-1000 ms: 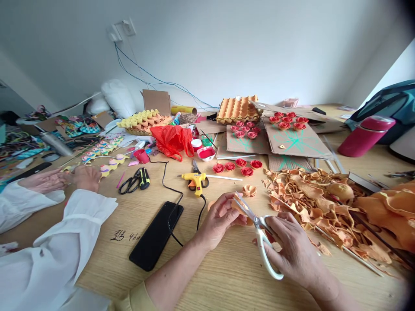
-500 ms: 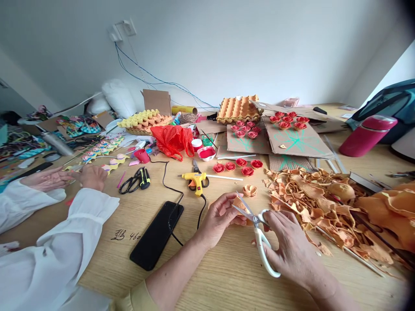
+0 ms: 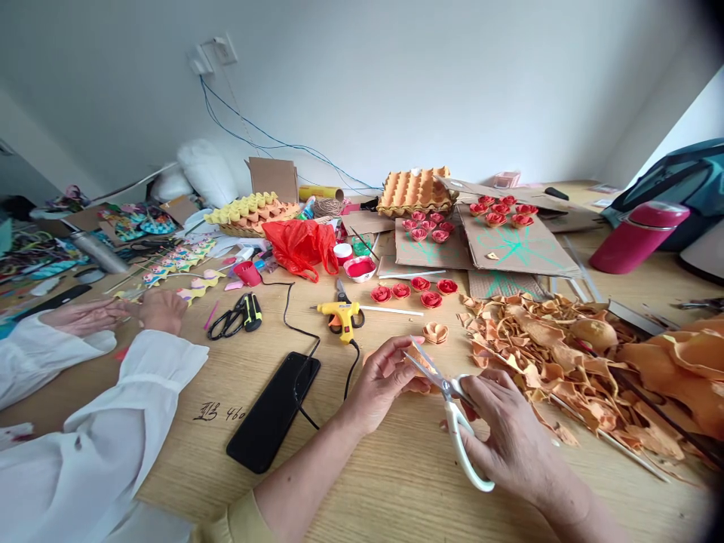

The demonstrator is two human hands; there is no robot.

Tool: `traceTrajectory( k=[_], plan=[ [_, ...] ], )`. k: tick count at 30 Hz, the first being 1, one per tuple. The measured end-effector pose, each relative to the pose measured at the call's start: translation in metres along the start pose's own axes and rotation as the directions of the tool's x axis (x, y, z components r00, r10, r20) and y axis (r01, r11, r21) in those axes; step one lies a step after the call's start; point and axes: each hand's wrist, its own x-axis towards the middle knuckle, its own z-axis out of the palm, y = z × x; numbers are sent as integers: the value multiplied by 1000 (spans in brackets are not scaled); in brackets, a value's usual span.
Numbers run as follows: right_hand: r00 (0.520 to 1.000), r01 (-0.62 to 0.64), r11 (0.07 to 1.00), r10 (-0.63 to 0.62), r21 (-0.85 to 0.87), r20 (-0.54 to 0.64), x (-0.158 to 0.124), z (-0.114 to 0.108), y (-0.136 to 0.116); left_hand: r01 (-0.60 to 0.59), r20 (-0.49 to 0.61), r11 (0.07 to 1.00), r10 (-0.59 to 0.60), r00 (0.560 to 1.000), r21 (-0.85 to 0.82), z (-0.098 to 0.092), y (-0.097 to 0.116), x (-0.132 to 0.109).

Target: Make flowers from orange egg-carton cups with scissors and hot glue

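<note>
My left hand (image 3: 388,381) pinches a small orange piece of egg carton (image 3: 421,360) between thumb and fingers. My right hand (image 3: 501,430) grips white-handled scissors (image 3: 469,456), their blades parted and lying across the orange piece. Part of that piece is hidden behind my fingers and the blades. Just beyond my hands stands an unpainted orange carton flower (image 3: 435,332). Several red-painted flowers (image 3: 431,299) sit farther back on the table. A yellow glue gun (image 3: 341,309) rests to the left of them.
Orange carton scraps (image 3: 526,347) are heaped on the right. A black phone (image 3: 274,411) lies left of my forearm, with a cable across it. A co-worker's hands (image 3: 161,311) work at the far left. A pink bottle (image 3: 639,237) stands at right, egg trays (image 3: 415,192) at the back.
The scissors' handles have spread wider and the blades have opened over the orange piece. My right hand has shifted slightly right. My left hand stays nearly in place.
</note>
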Motion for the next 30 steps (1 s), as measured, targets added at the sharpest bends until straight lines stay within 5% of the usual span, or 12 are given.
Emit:
traceTrajectory(
  k=[30],
  plan=[
    [998,-37,998,34,53,55,0,1,2,-91,-45,969,104,994,230,1,8,-1]
  ],
)
